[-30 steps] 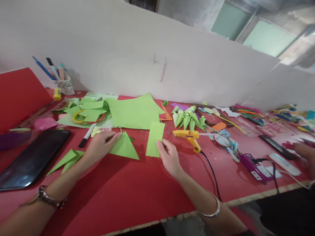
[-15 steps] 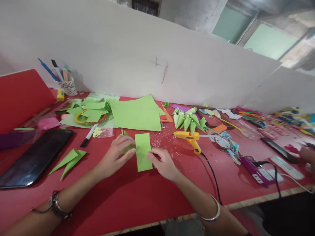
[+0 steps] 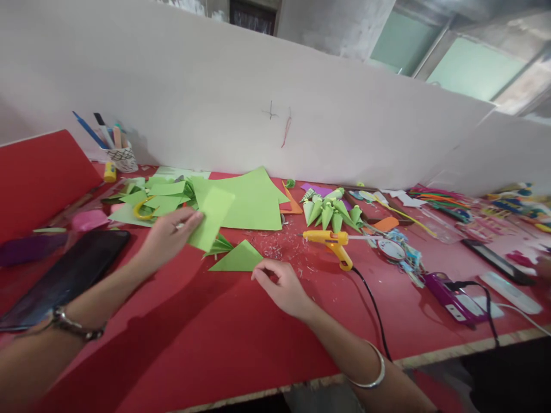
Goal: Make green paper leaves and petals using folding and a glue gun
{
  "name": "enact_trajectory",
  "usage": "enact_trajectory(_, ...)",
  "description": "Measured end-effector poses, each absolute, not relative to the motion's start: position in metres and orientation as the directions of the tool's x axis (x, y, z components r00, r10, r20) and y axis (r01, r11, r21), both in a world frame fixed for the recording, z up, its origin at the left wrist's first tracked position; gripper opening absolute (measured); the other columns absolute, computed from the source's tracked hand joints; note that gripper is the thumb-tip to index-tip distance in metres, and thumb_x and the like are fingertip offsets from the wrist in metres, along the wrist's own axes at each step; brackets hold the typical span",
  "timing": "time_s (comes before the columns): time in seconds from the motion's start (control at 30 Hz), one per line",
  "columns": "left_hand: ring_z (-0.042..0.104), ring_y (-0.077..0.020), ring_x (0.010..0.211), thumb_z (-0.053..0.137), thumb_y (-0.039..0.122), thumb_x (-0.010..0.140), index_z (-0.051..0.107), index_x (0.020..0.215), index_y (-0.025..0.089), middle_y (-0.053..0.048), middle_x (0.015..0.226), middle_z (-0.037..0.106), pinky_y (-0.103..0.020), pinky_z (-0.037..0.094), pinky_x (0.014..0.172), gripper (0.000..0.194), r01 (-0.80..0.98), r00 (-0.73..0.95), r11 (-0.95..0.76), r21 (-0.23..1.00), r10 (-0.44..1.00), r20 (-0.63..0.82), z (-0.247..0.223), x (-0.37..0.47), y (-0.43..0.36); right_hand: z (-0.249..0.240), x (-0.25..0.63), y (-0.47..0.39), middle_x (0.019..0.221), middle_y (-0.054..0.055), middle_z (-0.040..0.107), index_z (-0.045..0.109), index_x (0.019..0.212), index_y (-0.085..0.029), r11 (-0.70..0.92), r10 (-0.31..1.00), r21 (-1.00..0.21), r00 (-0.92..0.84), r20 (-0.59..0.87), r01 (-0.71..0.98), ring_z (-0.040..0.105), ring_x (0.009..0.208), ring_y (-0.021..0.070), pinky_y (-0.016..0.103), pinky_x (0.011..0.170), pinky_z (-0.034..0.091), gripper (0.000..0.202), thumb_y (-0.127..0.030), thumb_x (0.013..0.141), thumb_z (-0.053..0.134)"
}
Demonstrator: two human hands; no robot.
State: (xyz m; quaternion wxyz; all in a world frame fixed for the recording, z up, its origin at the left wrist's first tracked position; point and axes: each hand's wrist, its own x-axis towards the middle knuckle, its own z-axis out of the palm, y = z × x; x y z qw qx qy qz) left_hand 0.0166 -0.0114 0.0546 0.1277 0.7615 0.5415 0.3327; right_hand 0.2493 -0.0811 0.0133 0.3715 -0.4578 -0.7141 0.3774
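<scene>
My left hand pinches a light green paper rectangle, raised over the edge of a large green sheet. My right hand rests on the red table, thumb and forefinger closed at the right corner of a folded green paper triangle. Pleated green paper pieces lie just behind that triangle, partly under the raised rectangle. A yellow glue gun lies to the right of my right hand.
Loose green papers, a black phone and a pen cup are at left. Green paper cones stand behind the glue gun. A purple power strip lies at right, with another person's hand at the edge.
My left hand has moved left and up, with the rectangle now in it. The triangle shows at my right hand. The folded green piece beside the phone is no longer visible.
</scene>
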Motion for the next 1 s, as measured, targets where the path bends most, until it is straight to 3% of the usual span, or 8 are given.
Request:
enact_trajectory(0.13, 0.034, -0.0074, 0.052, 0.025, 0.046, 0.085, 0.050, 0.071, 0.015, 0.004, 0.056, 0.032, -0.019, 0.026, 0.050, 0.043, 0.938, -0.008, -0.119, 0.325, 0.932, 0.363, 0.062, -0.030, 0.033, 0.013, 0.249, -0.081, 0.063, -0.001, 0.055, 0.056, 0.066, -0.016, 0.311, 0.930, -0.872, -0.312, 0.196, 0.379, 0.048, 0.059, 0.0088, 0.018, 0.050, 0.032, 0.020, -0.025, 0.080, 0.044)
enact_trajectory(0.2, 0.042, -0.0099, 0.062, 0.030, 0.044, 0.085, 0.055, 0.077, 0.014, 0.002, 0.062, 0.043, -0.021, 0.030, 0.058, 0.040, 0.969, -0.046, -0.044, 0.244, 0.935, 0.352, 0.061, -0.051, 0.053, 0.013, 0.249, -0.081, 0.063, -0.001, 0.054, 0.055, 0.067, -0.016, 0.317, 0.927, -0.872, -0.315, 0.202, 0.374, 0.048, 0.059, 0.0087, 0.018, 0.051, 0.033, 0.019, -0.024, 0.080, 0.044)
enact_trajectory(0.33, 0.049, -0.0194, 0.084, 0.035, 0.041, 0.083, 0.059, 0.087, 0.011, -0.006, 0.082, 0.055, -0.029, 0.035, 0.072, 0.039, 0.986, -0.084, 0.037, 0.162, 0.952, 0.294, 0.053, -0.070, 0.075, 0.010, 0.249, -0.079, 0.066, -0.002, 0.050, 0.051, 0.069, -0.017, 0.368, 0.919, -0.849, -0.287, 0.271, 0.379, 0.047, 0.062, 0.0091, 0.018, 0.054, 0.035, 0.010, -0.020, 0.077, 0.047)
enact_trajectory(0.43, 0.039, -0.0311, 0.106, 0.039, 0.033, 0.082, 0.051, 0.106, 0.004, -0.015, 0.105, 0.051, -0.042, 0.032, 0.084, 0.040, 0.989, -0.096, 0.054, 0.139, 0.945, 0.313, 0.048, -0.063, 0.079, 0.007, 0.249, -0.076, 0.073, -0.001, 0.047, 0.048, 0.071, -0.018, 0.404, 0.913, -0.823, -0.225, 0.339, 0.400, 0.047, 0.068, 0.0102, 0.020, 0.061, 0.038, 0.003, -0.017, 0.074, 0.049)
enact_trajectory(0.57, 0.033, -0.0252, 0.114, 0.043, 0.035, 0.081, 0.051, 0.108, 0.012, -0.010, 0.114, 0.046, -0.041, 0.024, 0.095, 0.036, 0.985, 0.094, -0.132, 0.109, 0.949, 0.302, 0.047, -0.026, 0.060, 0.002, 0.251, -0.075, 0.091, 0.003, 0.050, 0.050, 0.089, -0.019, 0.411, 0.910, -0.766, -0.166, 0.381, 0.495, 0.048, 0.088, 0.0154, 0.029, 0.079, 0.040, 0.018, -0.015, 0.071, 0.051)
enact_trajectory(0.67, 0.039, -0.0259, 0.105, 0.040, 0.042, 0.082, 0.057, 0.100, 0.020, -0.007, 0.115, 0.045, -0.045, 0.026, 0.089, 0.033, 0.939, 0.312, -0.342, 0.029, 0.888, 0.338, 0.052, 0.010, 0.026, -0.004, 0.252, -0.074, 0.104, 0.006, 0.050, 0.049, 0.099, -0.020, 0.384, 0.922, -0.731, -0.195, 0.334, 0.564, 0.045, 0.100, 0.0191, 0.034, 0.088, 0.036, 0.031, -0.015, 0.069, 0.054)
enact_trajectory(0.8, 0.045, -0.0242, 0.097, 0.042, 0.050, 0.080, 0.057, 0.098, 0.019, -0.007, 0.112, 0.050, -0.044, 0.026, 0.087, 0.039, 0.809, 0.580, -0.573, -0.132, 0.742, 0.335, 0.055, 0.046, -0.015, -0.010, 0.254, -0.072, 0.101, 0.006, 0.052, 0.048, 0.102, -0.020, 0.349, 0.937, -0.722, -0.241, 0.253, 0.597, 0.048, 0.096, 0.0200, 0.036, 0.085, 0.040, 0.035, -0.015, 0.068, 0.055)
enact_trajectory(1.0, 0.049, -0.0260, 0.094, 0.044, 0.056, 0.076, 0.052, 0.109, 0.016, -0.011, 0.101, 0.058, -0.043, 0.029, 0.082, 0.053, 0.734, 0.674, -0.674, -0.081, 0.709, 0.208, 0.029, 0.058, -0.029, -0.012, 0.253, -0.072, 0.109, 0.007, 0.048, 0.042, 0.112, -0.020, 0.340, 0.940, -0.710, -0.239, 0.242, 0.617, 0.046, 0.098, 0.0195, 0.035, 0.085, 0.040, 0.047, -0.012, 0.067, 0.053)
